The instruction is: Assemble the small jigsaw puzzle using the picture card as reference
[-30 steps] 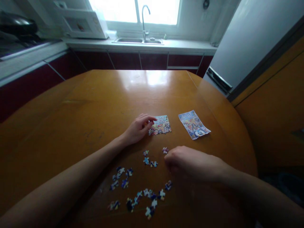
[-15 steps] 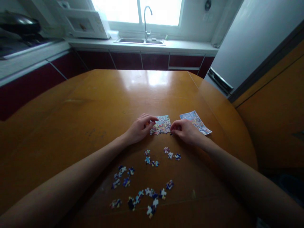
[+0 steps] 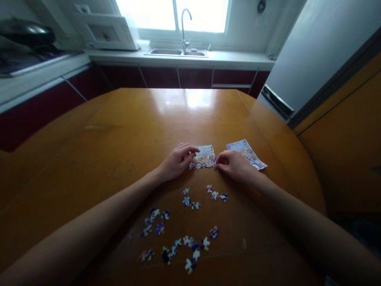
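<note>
A partly assembled jigsaw puzzle (image 3: 204, 156) lies flat on the round wooden table (image 3: 127, 127). My left hand (image 3: 176, 162) rests at its left edge, fingers curled with the tips on the puzzle. My right hand (image 3: 233, 165) sits at the puzzle's lower right corner, fingers pinched together; what they hold is too small to name. Several loose puzzle pieces (image 3: 178, 226) are scattered on the table nearer to me. A printed picture card (image 3: 246, 152) lies just right of my right hand.
Beyond the table runs a counter with a sink and tap (image 3: 178, 49) under a bright window. A white microwave (image 3: 105, 31) stands at the back left. A grey fridge (image 3: 309, 51) and a wooden panel (image 3: 351, 131) stand on the right.
My right hand moved from the loose pieces near the table's front up to the puzzle's lower right corner, then stayed there. My left hand has kept its place.
</note>
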`<state>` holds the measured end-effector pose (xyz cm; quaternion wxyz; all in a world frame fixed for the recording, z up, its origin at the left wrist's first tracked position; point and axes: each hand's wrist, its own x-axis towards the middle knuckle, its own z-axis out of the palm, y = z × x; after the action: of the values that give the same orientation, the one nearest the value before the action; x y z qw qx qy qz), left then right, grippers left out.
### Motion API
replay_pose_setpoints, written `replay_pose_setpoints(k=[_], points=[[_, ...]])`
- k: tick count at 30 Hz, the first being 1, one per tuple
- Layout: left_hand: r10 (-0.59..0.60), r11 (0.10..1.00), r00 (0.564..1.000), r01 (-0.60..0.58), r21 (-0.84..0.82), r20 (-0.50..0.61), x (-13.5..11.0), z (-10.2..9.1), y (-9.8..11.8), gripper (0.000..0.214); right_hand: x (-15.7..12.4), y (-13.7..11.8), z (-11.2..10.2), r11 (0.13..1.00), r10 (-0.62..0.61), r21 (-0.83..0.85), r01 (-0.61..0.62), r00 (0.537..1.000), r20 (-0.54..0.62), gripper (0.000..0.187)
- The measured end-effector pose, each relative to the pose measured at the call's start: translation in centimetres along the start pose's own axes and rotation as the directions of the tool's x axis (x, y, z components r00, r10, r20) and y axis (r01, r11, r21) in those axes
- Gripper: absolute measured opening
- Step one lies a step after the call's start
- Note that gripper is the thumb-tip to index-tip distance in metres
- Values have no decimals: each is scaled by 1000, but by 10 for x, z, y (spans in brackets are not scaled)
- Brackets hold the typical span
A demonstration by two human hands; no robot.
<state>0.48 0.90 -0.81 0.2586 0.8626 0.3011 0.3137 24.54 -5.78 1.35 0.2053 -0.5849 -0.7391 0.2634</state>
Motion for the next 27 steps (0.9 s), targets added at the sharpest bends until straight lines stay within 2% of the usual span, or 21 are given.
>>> replay_pose_setpoints(k=[14, 20, 27], points=[[6, 1000, 1000, -6, 10, 2, 0, 0, -2, 20, -3, -5, 0, 999, 7, -45, -8, 1000, -9, 8], [11, 1000, 1000, -11, 5, 2, 0, 0, -1, 20, -4, -3, -2, 1000, -15, -8, 14, 1000, -19, 9], [17, 1000, 1000, -17, 10, -1, 0, 0, -1, 20, -4, -1, -1, 998, -52, -42, 51, 998, -23, 8]])
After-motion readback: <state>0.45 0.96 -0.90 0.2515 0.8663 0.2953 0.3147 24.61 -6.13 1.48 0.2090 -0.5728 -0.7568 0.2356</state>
